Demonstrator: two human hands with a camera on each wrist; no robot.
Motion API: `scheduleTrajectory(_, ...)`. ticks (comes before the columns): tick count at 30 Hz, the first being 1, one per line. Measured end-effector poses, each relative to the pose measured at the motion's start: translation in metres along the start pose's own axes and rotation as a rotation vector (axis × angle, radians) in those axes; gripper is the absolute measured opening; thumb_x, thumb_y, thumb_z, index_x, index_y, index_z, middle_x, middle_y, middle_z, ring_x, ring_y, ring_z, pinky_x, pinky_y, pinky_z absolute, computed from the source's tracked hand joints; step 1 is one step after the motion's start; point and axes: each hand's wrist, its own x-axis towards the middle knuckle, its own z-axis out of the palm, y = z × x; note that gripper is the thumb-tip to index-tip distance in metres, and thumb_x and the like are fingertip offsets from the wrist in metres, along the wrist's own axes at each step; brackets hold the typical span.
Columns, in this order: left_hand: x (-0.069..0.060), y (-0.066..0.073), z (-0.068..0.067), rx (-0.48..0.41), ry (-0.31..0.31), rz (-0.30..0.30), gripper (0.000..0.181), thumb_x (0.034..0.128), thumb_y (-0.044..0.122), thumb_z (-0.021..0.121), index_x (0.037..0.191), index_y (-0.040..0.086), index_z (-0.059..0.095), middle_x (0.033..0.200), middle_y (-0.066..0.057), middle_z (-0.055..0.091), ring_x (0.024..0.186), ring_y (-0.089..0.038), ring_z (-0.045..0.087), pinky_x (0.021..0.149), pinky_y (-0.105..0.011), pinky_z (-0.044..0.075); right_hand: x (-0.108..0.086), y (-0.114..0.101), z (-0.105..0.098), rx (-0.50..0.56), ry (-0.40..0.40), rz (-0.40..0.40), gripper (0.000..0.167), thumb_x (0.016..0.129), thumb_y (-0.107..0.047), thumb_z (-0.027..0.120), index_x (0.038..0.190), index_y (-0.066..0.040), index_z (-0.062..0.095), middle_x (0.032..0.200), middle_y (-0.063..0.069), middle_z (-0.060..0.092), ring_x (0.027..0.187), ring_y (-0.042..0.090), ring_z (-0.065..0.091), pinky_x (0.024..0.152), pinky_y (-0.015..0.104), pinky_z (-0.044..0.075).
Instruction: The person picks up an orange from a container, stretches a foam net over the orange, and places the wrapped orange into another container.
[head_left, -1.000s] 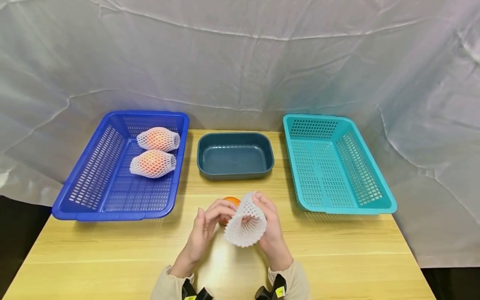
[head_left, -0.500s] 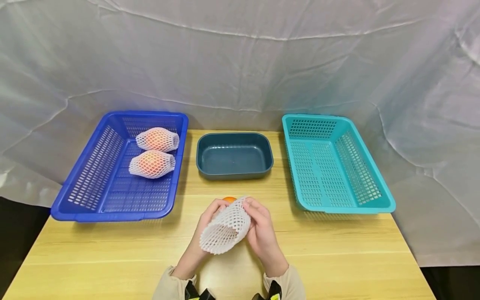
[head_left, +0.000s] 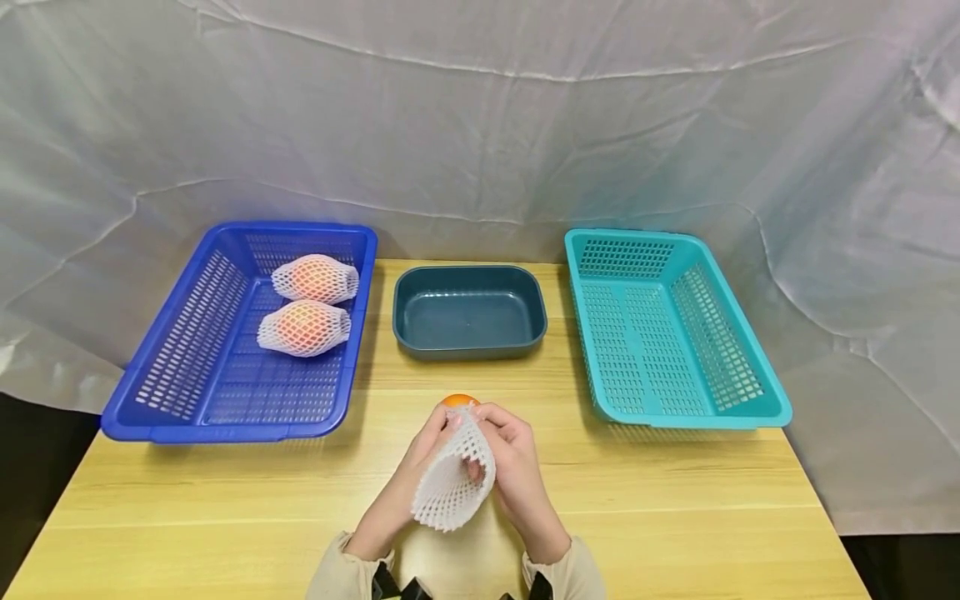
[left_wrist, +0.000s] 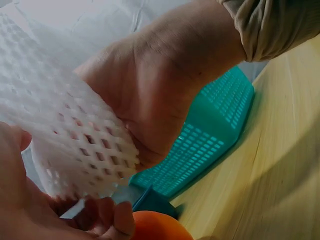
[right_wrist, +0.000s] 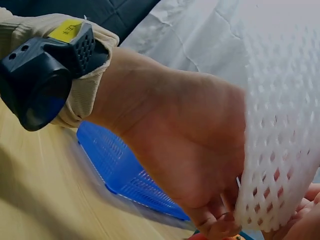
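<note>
A white foam fruit net [head_left: 450, 496] hangs between both hands, its wide mouth toward the person and its narrow end up by the fingertips. My left hand [head_left: 412, 473] grips it on one side, near the narrow end. On the other side my right hand [head_left: 517, 471] pinches it, and some fingertips show inside the net. Just beyond the fingers an orange round fruit [head_left: 460, 400] peeks out, mostly covered by the hands. The left wrist view shows the fruit [left_wrist: 160, 226] low, below the meshed net [left_wrist: 75, 130].
At the left, a blue basket [head_left: 225, 433] holds two fruits in white foam nets [head_left: 306, 327]. A dark teal tray [head_left: 471, 354] stands at the back middle. To the right is a turquoise basket [head_left: 697, 421]. A grey cloth [head_left: 480, 125] hangs behind the wooden table [head_left: 675, 517].
The left hand has come from beside the net to hold it. The net has swung left, then slightly back and down, with the right hand shifting left. Baskets and tray stay in place.
</note>
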Motion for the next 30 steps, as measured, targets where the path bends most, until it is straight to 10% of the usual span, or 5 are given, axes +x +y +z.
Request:
scheduleTrajectory(4, 0.001, 0.0, 0.0, -0.079, -0.004, 0.032, 0.03, 0.1072, 0.019, 0.04, 0.123, -0.005, 0.049, 0.113, -0.017, 0.059, 0.1, -0.017, 0.059, 0.087, -0.028, 0.053, -0.001, -0.001, 0.0, -0.038, -0.003, -0.005, 0.015, 0.099, -0.009, 0.054, 0.091, -0.003, 0.066, 0.061, -0.002, 0.058, 0.044, 0.004, 0.046, 0.04, 0.017, 0.038)
scheduleTrajectory(14, 0.001, 0.003, -0.012, -0.6, -0.082, 0.087, 0.025, 0.1087, 0.017, 0.035, 0.093, 0.01, 0.053, 0.095, 0.0, 0.054, 0.088, -0.011, 0.054, 0.079, -0.023, 0.05, 0.005, -0.004, -0.009, -0.007, -0.003, -0.02, 0.016, 0.099, -0.009, 0.055, 0.089, -0.005, 0.067, 0.061, 0.0, 0.057, 0.045, 0.006, 0.046, 0.041, 0.017, 0.037)
scheduleTrajectory(23, 0.009, 0.0, -0.017, -0.529, 0.118, -0.02, 0.024, 0.106, 0.025, 0.046, 0.089, 0.008, 0.049, 0.078, 0.0, 0.05, 0.062, -0.008, 0.048, 0.052, -0.019, 0.042, 0.017, 0.0, -0.015, -0.045, 0.137, 0.076, 0.014, 0.096, -0.008, 0.06, 0.087, -0.003, 0.069, 0.078, 0.004, 0.067, 0.066, 0.01, 0.06, 0.059, 0.021, 0.051)
scheduleTrajectory(30, 0.026, -0.005, -0.024, -0.389, 0.282, -0.092, 0.021, 0.103, 0.02, 0.051, 0.088, 0.006, 0.053, 0.084, -0.003, 0.054, 0.072, -0.011, 0.052, 0.06, -0.02, 0.045, 0.03, 0.009, -0.018, -0.078, 0.199, 0.128, 0.013, 0.094, -0.009, 0.064, 0.086, -0.001, 0.07, 0.08, 0.01, 0.069, 0.066, 0.016, 0.062, 0.06, 0.026, 0.054)
